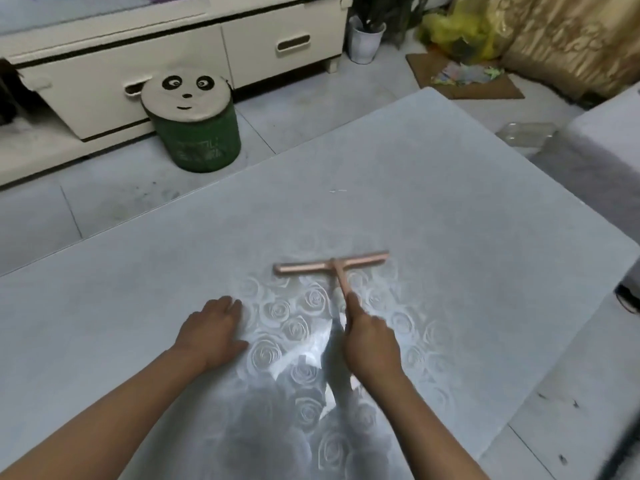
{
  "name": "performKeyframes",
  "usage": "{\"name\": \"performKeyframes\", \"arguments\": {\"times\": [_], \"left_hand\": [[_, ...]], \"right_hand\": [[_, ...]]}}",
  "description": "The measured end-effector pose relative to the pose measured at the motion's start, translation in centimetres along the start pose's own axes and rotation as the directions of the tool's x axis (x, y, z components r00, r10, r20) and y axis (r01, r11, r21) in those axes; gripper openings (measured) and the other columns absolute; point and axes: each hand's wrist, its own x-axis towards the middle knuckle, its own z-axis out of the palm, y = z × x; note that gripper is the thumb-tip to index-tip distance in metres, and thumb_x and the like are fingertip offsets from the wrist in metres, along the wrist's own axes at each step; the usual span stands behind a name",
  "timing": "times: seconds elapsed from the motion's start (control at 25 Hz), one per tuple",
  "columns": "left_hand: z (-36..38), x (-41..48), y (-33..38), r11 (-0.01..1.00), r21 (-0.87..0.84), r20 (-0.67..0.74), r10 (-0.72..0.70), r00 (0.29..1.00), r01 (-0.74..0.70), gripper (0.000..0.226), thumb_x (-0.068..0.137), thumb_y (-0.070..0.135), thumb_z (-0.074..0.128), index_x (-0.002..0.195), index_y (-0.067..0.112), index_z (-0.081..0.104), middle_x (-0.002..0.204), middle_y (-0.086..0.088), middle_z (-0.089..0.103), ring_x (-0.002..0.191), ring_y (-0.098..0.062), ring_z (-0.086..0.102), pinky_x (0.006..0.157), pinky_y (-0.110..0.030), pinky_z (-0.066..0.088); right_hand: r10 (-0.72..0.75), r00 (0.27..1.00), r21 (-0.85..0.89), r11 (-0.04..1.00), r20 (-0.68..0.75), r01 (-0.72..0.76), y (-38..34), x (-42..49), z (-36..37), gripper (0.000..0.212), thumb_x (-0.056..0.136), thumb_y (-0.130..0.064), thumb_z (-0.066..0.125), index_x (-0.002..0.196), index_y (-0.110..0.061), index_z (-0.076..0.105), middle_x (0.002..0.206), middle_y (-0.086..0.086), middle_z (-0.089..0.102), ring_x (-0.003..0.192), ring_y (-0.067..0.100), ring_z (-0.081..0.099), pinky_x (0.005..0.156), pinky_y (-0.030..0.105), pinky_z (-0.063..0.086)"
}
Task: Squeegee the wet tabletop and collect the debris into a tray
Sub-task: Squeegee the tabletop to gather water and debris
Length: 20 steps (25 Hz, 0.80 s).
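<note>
A pink T-shaped squeegee [330, 264] lies with its blade across the middle of the pale, rose-patterned tabletop [450, 209]. My right hand [369, 337] is closed around the squeegee's handle, just behind the blade. My left hand [213, 329] rests flat on the table to the left of it, fingers together and holding nothing. A few tiny white specks of debris [337, 191] lie on the table beyond the blade. A clear plastic tray [526, 133] sits on the floor past the table's right far corner.
A green panda-lidded stool [195, 123] stands on the floor beyond the table's far left edge, before a cream cabinet [173, 57]. A white plant pot [366, 39], yellow bags [460, 32] and a cardboard sheet [464, 76] lie at the back. A grey seat [609, 143] adjoins the right.
</note>
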Motion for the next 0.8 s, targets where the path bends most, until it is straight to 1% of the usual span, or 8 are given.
{"name": "performKeyframes", "arguments": {"times": [0.12, 0.24, 0.36, 0.44, 0.56, 0.64, 0.72, 0.8], "left_hand": [[-0.3, 2.6, 0.5, 0.998, 0.014, 0.036, -0.059, 0.998, 0.058, 0.084, 0.09, 0.054, 0.05, 0.149, 0.01, 0.012, 0.159, -0.011, 0.002, 0.145, -0.025, 0.014, 0.113, -0.036, 0.027], [-0.6, 4.0, 1.1, 0.998, 0.001, 0.049, -0.064, 0.997, 0.064, 0.088, 0.089, 0.056, 0.049, 0.15, 0.009, 0.008, 0.16, -0.009, -0.009, 0.148, -0.022, 0.001, 0.117, -0.041, 0.017], [-0.6, 5.1, 1.3, 0.998, 0.02, 0.061, -0.056, 0.997, 0.055, 0.087, 0.086, 0.062, 0.048, 0.148, 0.012, 0.014, 0.16, -0.006, -0.007, 0.148, -0.019, 0.001, 0.116, -0.043, 0.017], [-1.0, 5.9, 1.6, 0.996, 0.053, 0.107, -0.081, 0.991, 0.076, 0.09, 0.083, 0.066, 0.047, 0.148, 0.01, 0.017, 0.16, -0.008, -0.001, 0.147, -0.021, 0.007, 0.114, -0.043, 0.018], [-1.5, 6.8, 2.6, 0.988, 0.097, 0.167, -0.133, 0.977, 0.118, 0.098, 0.08, 0.07, 0.047, 0.147, 0.004, 0.018, 0.159, -0.013, 0.004, 0.144, -0.025, 0.014, 0.113, -0.045, 0.019], [-2.0, 7.0, 3.3, 0.981, 0.107, 0.205, -0.183, 0.962, 0.164, 0.099, 0.081, 0.07, 0.046, 0.147, 0.002, 0.018, 0.157, -0.014, 0.005, 0.143, -0.026, 0.015, 0.113, -0.045, 0.018], [-2.4, 7.0, 4.1, 0.966, 0.152, 0.163, -0.234, 0.959, 0.21, 0.091, 0.085, 0.064, 0.043, 0.146, 0.0, 0.02, 0.154, -0.016, 0.012, 0.139, -0.029, 0.021, 0.112, -0.045, 0.018], [-2.6, 6.9, 4.9, 0.95, 0.222, 0.053, -0.238, 0.97, 0.221, 0.078, 0.09, 0.05, 0.038, 0.146, -0.001, 0.019, 0.152, -0.019, 0.016, 0.138, -0.031, 0.023, 0.114, -0.045, 0.019]], "right_hand": [[-0.025, 1.0, 0.018, 1.0, 0.018, 0.025, -3.1, 8.5, -3.1, 0.044, 0.097, -0.01, 0.033, 0.14, -0.018, 0.038, 0.106, 0.016, 0.063, 0.097, 0.035, 0.059, 0.068, 0.03, 0.035], [-0.078, 0.997, 0.02, 0.997, -0.023, 0.078, -1.5, 7.6, -3.8, 0.05, 0.095, -0.014, 0.036, 0.142, -0.033, 0.034, 0.081, 0.007, 0.062, 0.075, 0.03, 0.058, 0.059, 0.03, 0.035], [-0.07, 0.996, 0.014, 0.997, 0.052, 0.069, -0.7, 3.5, -3.4, 0.054, 0.096, -0.023, 0.03, 0.143, -0.049, 0.02, 0.068, -0.004, 0.045, 0.067, 0.024, 0.053, 0.057, 0.031, 0.035], [-0.06, 0.998, 0.006, 0.998, 0.03, 0.06, -2.0, 7.3, -3.1, 0.056, 0.096, -0.017, 0.029, 0.146, -0.041, 0.018, 0.076, 0.0, 0.049, 0.071, 0.026, 0.051, 0.061, 0.031, 0.037], [-0.053, 0.995, 0.016, 0.999, 0.082, 0.052, -5.6, 14.0, -4.2, 0.047, 0.096, -0.009, 0.03, 0.141, -0.021, 0.033, 0.1, 0.013, 0.063, 0.091, 0.032, 0.059, 0.068, 0.032, 0.04], [-0.065, 0.997, 0.085, 0.994, 0.039, 0.062, -6.4, 14.9, -4.9, 0.04, 0.098, -0.013, 0.032, 0.137, -0.02, 0.04, 0.099, 0.013, 0.064, 0.09, 0.033, 0.06, 0.065, 0.03, 0.038], [-0.094, 0.995, 0.128, 0.987, -0.022, 0.096, -3.3, 11.5, -5.9, 0.042, 0.101, -0.024, 0.032, 0.141, -0.036, 0.036, 0.086, 0.007, 0.062, 0.079, 0.027, 0.059, 0.061, 0.03, 0.039], [-0.097, 0.995, 0.195, 0.976, -0.023, 0.099, 2.5, 5.4, -7.4, 0.047, 0.1, -0.037, 0.036, 0.14, -0.057, 0.024, 0.083, -0.001, 0.062, 0.08, 0.021, 0.061, 0.064, 0.027, 0.041]]}}
